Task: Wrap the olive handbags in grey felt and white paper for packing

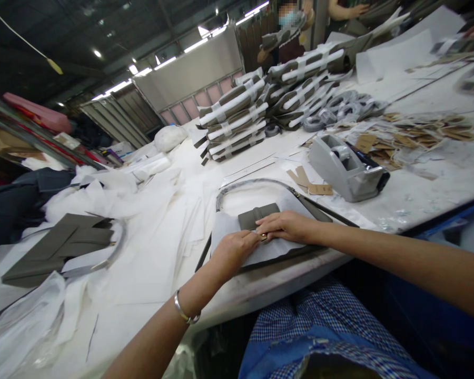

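A grey-brown handbag (260, 215) lies flat at the table's near edge, partly wrapped in white tissue paper (226, 223), its curved handle (253, 184) arching away from me. My left hand (235, 251) is closed, its fingers pinching at the bag's front flap. My right hand (286, 226) rests on the flap beside it, fingers together and pressing near a small metal clasp. The two hands touch at the fingertips.
A grey tape dispenser (345, 168) stands right of the bag, with brown paper tags (403, 139) scattered behind it. Stacks of wrapped bags (237, 121) fill the far table. Another unwrapped bag (59, 247) lies at left among white paper sheets. A person (288, 31) stands far behind.
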Motion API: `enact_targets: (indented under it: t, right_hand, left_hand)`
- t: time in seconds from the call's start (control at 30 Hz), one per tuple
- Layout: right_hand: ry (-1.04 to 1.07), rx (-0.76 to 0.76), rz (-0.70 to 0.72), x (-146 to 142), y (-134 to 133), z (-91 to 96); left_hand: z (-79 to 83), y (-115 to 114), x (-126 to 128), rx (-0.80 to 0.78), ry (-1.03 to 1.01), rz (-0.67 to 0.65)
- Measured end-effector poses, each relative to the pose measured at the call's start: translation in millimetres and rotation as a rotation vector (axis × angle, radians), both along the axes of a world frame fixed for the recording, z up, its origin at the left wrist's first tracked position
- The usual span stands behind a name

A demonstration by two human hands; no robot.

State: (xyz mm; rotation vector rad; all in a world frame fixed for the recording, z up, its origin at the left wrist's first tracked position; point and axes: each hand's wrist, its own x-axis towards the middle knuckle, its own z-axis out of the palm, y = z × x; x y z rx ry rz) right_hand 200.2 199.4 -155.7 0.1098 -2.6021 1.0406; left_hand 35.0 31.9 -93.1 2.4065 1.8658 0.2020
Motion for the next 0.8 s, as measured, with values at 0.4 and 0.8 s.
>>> enact_targets:
  t: [0.4, 0.8]
  right_hand:
    - [-0.004, 0.023, 0.008, 0, 1, -1.2]
    - [0.000, 0.016, 0.039, 2, -1, 4.4]
  left_hand:
    - [2.6, 5, 7, -0.011, 0.141, 0.085]
    - [2.9, 13, 9, -0.019, -0.020, 0.167]
